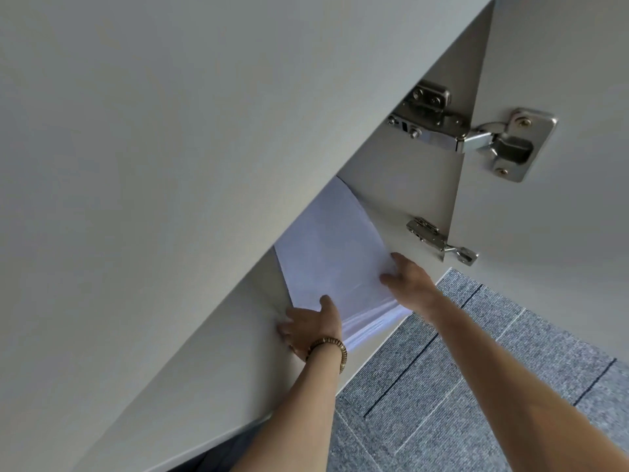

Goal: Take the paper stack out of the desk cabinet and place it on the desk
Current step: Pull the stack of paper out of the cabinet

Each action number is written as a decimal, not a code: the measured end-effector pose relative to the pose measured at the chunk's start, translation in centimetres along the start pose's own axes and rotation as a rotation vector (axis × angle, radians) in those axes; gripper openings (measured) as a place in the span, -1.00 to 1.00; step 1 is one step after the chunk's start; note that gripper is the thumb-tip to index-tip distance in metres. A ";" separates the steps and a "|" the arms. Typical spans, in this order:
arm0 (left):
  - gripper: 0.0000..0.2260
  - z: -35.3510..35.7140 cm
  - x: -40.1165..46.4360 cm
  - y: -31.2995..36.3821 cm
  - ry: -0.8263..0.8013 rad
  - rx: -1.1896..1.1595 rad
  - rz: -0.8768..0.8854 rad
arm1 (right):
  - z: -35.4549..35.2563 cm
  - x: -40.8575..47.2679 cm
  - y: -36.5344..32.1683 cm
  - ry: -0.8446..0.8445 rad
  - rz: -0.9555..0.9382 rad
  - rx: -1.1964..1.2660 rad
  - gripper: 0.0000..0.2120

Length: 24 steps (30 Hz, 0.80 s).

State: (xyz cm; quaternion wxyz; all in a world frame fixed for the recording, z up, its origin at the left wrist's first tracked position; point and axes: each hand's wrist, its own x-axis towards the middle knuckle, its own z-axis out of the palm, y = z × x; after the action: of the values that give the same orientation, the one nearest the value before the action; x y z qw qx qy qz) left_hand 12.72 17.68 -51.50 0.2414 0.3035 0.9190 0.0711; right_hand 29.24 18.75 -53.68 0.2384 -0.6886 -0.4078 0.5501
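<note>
Here both hands reach in under the counter (143, 165), whose pale top fills the left and upper part of the view, and both grip the paper stack (326, 253) at the mouth of the cabinet. The left hand (311, 330) holds the near left corner of the stack: its thumb lies on the top sheet while its fingers curl below the edge, pressed close to the cabinet's side panel (269, 291). A beaded bracelet (335, 352) circles that wrist. The right hand (410, 282) clamps the stack's right edge, with the thumb and one finger showing on top of the paper and the rest hidden beneath. The white stack is tilted, its far end deep inside the cabinet and partly hidden by the counter's edge, its near end drooping so that the loose sheets fan out between the two hands above the floor. The cabinet door (544, 46) stands wide open to the right, hung on two metal hinges: the upper hinge (476, 131) is large in the view, the lower hinge (439, 241) sits just beside the right hand. Below the arms lies a grey carpet (459, 386) of ribbed tiles with dark seams. The stack rests on nothing visible except the hands.
</note>
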 end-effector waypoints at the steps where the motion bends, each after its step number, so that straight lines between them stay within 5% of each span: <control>1: -0.38 0.0 0.0 0.0 0.023 0.022 0.034 | -0.8 -0.8 1.1 -0.002 -0.001 -0.004 -0.62; 10: -0.36 0.9 -1.9 -1.6 -0.163 0.138 0.049 | -4.2 -3.5 4.5 -0.267 0.303 0.084 -0.56; 13: -0.35 1.2 -3.5 -3.1 -0.154 0.061 0.055 | -3.9 -2.7 4.9 -0.200 0.221 -0.053 -0.44; 15: -0.33 1.3 -4.7 -3.7 -0.162 0.019 0.053 | -4.0 -3.0 5.4 -0.180 0.142 -0.065 -0.55; 20: -0.31 1.3 -8.3 -4.5 -0.160 -0.070 -0.097 | -5.2 -6.2 7.3 -0.274 0.201 0.398 -0.79; 24: -0.22 0.7 -9.7 -5.5 -0.200 -0.196 -0.217 | -6.8 -8.1 9.0 -0.347 0.297 0.540 -0.73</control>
State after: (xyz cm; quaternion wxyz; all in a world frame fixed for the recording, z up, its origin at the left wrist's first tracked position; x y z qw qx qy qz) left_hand 16.94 7.54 -49.71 0.3664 0.1829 0.9065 0.1032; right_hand 37.94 7.90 -54.12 0.2562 -0.5489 -0.1773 0.7757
